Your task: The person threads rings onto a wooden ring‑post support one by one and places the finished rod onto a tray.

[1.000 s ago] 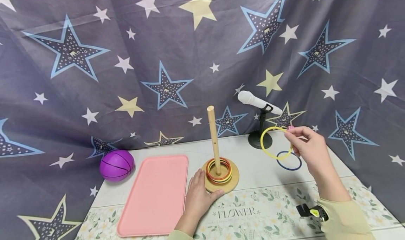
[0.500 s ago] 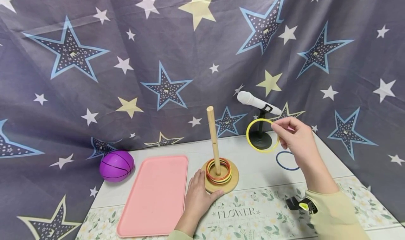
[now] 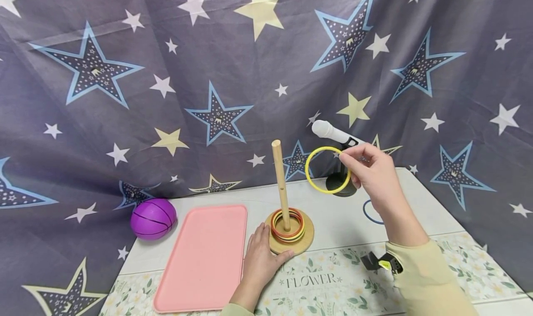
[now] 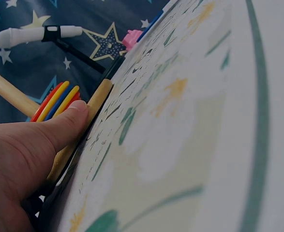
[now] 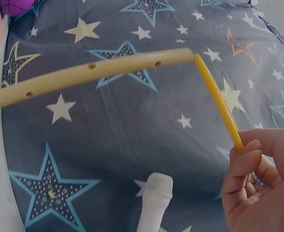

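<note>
My right hand [image 3: 376,172] pinches a yellow ring [image 3: 307,168] at its right side, between thumb and fingers, in the air right of a wooden post [image 3: 281,186]. In the right wrist view, the ring [image 5: 216,99] appears edge-on, its far end right at the post's tip. The post rises from a round wooden base [image 3: 308,235], where several red, yellow and blue rings [image 4: 59,99] lie stacked around it. My left hand [image 3: 262,256] rests at the base's near left edge, fingers and thumb spread along the rim.
A white microphone [image 3: 333,130] on a black stand is behind the yellow ring. A blue ring [image 3: 364,209] lies on the table, partly hidden by my right arm. Left are a pink tray [image 3: 201,260] and a purple ball [image 3: 153,219]. A star-patterned curtain [image 3: 233,66] closes the back.
My right hand has moved left and slightly up with the yellow ring, bringing it nearer the post. The left hand has stayed at the base.
</note>
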### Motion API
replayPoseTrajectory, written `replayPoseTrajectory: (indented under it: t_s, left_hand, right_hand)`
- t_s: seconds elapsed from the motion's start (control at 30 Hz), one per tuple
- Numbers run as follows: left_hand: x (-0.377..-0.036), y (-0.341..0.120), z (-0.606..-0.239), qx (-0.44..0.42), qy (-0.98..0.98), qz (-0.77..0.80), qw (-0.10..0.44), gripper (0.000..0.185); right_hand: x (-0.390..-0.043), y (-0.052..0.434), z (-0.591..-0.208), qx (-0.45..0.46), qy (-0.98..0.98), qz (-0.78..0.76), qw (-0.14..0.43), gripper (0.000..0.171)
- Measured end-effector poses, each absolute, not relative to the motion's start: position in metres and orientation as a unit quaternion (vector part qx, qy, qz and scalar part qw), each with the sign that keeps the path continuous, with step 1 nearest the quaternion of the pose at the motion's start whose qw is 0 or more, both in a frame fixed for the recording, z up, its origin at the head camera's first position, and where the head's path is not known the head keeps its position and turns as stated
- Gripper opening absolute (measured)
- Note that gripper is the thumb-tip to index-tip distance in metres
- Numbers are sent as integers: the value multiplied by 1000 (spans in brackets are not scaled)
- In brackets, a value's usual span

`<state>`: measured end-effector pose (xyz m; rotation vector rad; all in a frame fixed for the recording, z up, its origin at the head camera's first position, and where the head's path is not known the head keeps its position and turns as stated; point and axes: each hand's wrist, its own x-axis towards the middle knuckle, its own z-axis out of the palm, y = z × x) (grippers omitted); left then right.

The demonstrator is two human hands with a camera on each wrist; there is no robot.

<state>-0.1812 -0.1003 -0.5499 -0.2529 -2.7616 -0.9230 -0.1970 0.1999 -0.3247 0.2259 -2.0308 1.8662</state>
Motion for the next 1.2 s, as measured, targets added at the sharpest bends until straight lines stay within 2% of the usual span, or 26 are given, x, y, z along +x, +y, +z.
replayPoseTrajectory:
  t_s: [0.33, 0.7, 0.93, 1.2]
  left_hand:
    - [-183, -101, -550, -86, -940, -314, 106, 117]
    - [-183, -101, -550, -85, -940, -313, 105, 115]
    - [-182, -101, -548, -83, -939, -317, 106, 114]
    - [-181, -101, -549, -83, -938, -318, 106, 114]
  right_hand:
    - [-202, 174, -309, 113, -680, 699, 189, 14]
    - [-211, 145, -298, 134, -665, 710, 190, 14]
    - [-218, 127, -297, 128, -646, 730, 183, 9]
    - [-228, 114, -303, 130, -634, 740, 187, 13]
